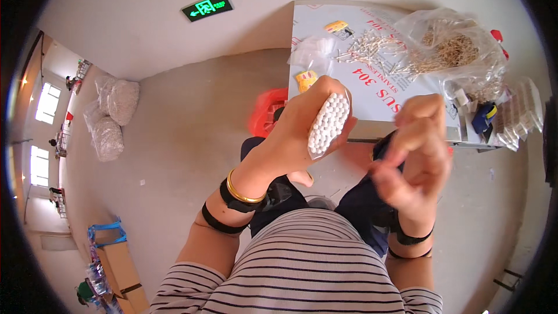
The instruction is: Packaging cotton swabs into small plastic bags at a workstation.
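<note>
My left hand (285, 131) is closed round a small clear bag of cotton swabs (329, 125), held up in front of my body. Their white tips face up in a tight bundle at the bag's end. To the right, my right hand (415, 160) is raised with its fingers bent. Motion smears its fingertips, so I cannot see whether anything is between them. Beyond both hands, a heap of loose cotton swabs (372, 49) lies spread over the table (360, 90). Flat clear bags (313, 52) and a yellow packet (306, 80) lie at the table's left side.
A large clear bag of swabs (456, 49) covers the table's far right. Filled clear packs (520, 113) and a dark blue and yellow object (483, 117) sit at its right edge. Left of the table stands a red plastic container (266, 110). Stuffed sacks (110, 116) and cardboard boxes (119, 267) are farther left.
</note>
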The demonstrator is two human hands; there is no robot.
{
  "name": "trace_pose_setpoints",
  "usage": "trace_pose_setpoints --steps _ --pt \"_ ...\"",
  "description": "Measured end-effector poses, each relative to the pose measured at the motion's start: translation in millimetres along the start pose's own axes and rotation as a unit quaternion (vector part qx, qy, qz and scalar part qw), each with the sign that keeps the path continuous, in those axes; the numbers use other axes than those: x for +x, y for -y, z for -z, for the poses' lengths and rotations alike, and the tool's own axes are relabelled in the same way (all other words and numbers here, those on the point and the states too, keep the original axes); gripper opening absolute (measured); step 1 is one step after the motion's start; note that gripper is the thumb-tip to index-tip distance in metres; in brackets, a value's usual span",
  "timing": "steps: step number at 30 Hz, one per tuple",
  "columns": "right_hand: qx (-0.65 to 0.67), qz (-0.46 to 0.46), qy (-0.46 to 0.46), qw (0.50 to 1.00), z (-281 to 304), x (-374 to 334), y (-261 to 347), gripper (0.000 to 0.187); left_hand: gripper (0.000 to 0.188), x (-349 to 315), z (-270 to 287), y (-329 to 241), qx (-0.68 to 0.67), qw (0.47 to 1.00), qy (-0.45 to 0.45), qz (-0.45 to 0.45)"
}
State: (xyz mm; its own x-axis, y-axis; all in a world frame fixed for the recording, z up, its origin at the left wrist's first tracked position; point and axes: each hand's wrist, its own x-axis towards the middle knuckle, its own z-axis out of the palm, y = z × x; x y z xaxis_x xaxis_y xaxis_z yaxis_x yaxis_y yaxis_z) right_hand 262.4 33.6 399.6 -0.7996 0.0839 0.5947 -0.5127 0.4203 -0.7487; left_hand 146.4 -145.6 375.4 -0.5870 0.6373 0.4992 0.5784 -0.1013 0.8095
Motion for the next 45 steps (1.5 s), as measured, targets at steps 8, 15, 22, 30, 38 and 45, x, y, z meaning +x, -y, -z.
trace_pose_setpoints --steps 8,15,22,30,38,45 --pt "0.006 -0.009 -0.067 0.998 -5 7 9 0.025 0.030 -3 -1 -6 -0.206 0.966 0.072 0.140" --pt "-0.060 0.101 0.014 0.993 -5 22 5 0.024 0.029 -3 -7 -4 -0.137 0.987 0.058 0.064" --pt "0.008 0.053 -0.042 0.998 1 7 -4 0.031 0.040 -1 0 -11 0.008 0.998 0.059 0.026" --pt "-0.010 0.042 -0.055 0.998 -3 10 6 0.025 0.033 2 4 -9 0.068 0.994 0.023 -0.080" --pt "0.016 0.081 -0.046 0.996 -10 9 8 0.022 0.028 12 14 -16 0.302 0.936 -0.036 -0.179" --pt "0.015 -0.020 0.033 0.999 8 3 15 0.022 0.050 14 35 -22 0.435 0.874 -0.012 -0.216"
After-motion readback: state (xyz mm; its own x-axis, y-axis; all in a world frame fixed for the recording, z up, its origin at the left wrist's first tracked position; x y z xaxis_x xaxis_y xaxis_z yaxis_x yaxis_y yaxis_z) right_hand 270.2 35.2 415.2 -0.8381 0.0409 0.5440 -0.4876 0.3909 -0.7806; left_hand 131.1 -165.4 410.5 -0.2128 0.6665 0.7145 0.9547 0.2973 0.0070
